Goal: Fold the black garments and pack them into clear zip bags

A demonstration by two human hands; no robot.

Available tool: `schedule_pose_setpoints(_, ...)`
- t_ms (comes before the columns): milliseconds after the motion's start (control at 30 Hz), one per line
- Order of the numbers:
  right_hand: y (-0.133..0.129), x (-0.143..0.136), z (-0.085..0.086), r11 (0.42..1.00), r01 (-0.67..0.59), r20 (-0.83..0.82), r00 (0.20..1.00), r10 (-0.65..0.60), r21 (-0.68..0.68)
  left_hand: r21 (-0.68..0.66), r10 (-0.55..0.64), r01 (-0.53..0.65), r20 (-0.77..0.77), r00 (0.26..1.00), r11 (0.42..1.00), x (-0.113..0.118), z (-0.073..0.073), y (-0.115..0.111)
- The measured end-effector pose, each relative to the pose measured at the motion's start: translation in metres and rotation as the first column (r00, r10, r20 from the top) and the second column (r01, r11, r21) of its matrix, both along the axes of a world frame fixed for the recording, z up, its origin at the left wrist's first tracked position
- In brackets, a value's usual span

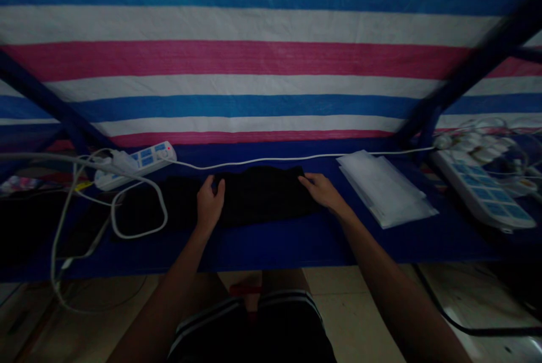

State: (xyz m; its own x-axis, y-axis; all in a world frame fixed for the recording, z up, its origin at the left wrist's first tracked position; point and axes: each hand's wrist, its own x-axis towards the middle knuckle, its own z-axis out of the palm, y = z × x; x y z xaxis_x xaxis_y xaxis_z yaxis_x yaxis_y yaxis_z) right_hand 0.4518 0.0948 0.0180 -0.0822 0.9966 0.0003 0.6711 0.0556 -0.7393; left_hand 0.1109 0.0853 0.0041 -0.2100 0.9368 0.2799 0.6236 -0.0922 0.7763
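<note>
In the head view, I am finding the picture dim, and folds in the black cloth [262,196] are blending into one dark patch. My left hand [209,202] is covering part of its left side, and I cannot tell whether the black fabric [180,199] beyond that hand is joining it. Both forearms are running out at the bottom edge.

The black cloth is lying flat and wide on the blue bench [275,247], in front of the white cable [271,159]. My left grip is holding its left part, thumb showing on top; my right hand [319,189] is pinching its upper right corner, near the clear plastic bags [383,188].
</note>
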Motion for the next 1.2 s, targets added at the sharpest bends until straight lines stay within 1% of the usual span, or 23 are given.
schedule_pose_setpoints(200, -0.014, -0.003, 0.020, 0.993, 0.020, 0.001, 1.000, -0.020, 0.117, 0.005, -0.034, 0.033, 0.072, 0.997, 0.999, 0.000, 0.000, -0.005)
schedule_pose_setpoints(267, -0.014, -0.005, 0.027, 0.983, 0.020, 0.021, 0.999, -0.025, 0.181, 0.010, -0.032, 0.032, 0.085, 0.996, 0.999, -0.001, 0.000, -0.005)
schedule_pose_setpoints(333, -0.008, -0.007, 0.030, 0.973, 0.009, 0.034, 0.999, -0.017, 0.232, 0.018, -0.027, 0.025, 0.094, 0.995, 1.000, -0.001, 0.001, -0.005)
schedule_pose_setpoints(433, 0.004, -0.009, 0.025, 0.971, 0.004, 0.030, 0.999, -0.012, 0.239, 0.033, -0.011, 0.008, 0.103, 0.995, 0.999, -0.001, 0.000, -0.003)
schedule_pose_setpoints(533, 0.013, -0.010, 0.014, 0.970, 0.054, 0.031, 0.998, -0.063, 0.235, 0.036, 0.012, -0.016, 0.107, 0.994, 0.999, -0.001, -0.001, -0.002)
schedule_pose_setpoints(667, 0.016, -0.012, 0.000, 0.952, 0.147, 0.014, 0.988, -0.157, 0.269, 0.037, 0.038, -0.042, 0.099, 0.994, 0.998, -0.002, -0.002, 0.000)
schedule_pose_setpoints(767, 0.014, -0.015, -0.006, 0.936, 0.183, -0.008, 0.982, -0.190, 0.302, 0.050, 0.065, -0.070, 0.089, 0.994, 0.996, -0.003, -0.003, 0.001)
schedule_pose_setpoints(900, 0.011, -0.017, -0.007, 0.920, 0.183, -0.035, 0.983, -0.182, 0.346, 0.062, 0.084, -0.090, 0.090, 0.992, 0.994, -0.005, -0.005, 0.002)
schedule_pose_setpoints(1033, 0.012, -0.021, -0.005, 0.914, 0.137, -0.054, 0.991, -0.126, 0.383, 0.066, 0.101, -0.108, 0.103, 0.990, 0.992, -0.007, -0.007, 0.003)
schedule_pose_setpoints(1133, 0.015, -0.024, -0.005, 0.915, 0.098, -0.060, 0.995, -0.081, 0.392, 0.066, 0.115, -0.123, 0.116, 0.987, 0.990, -0.009, -0.006, 0.004)
schedule_pose_setpoints(1200, 0.017, -0.024, -0.005, 0.916, 0.106, -0.070, 0.994, -0.085, 0.388, 0.073, 0.118, -0.128, 0.131, 0.984, 0.989, -0.009, -0.004, 0.005)
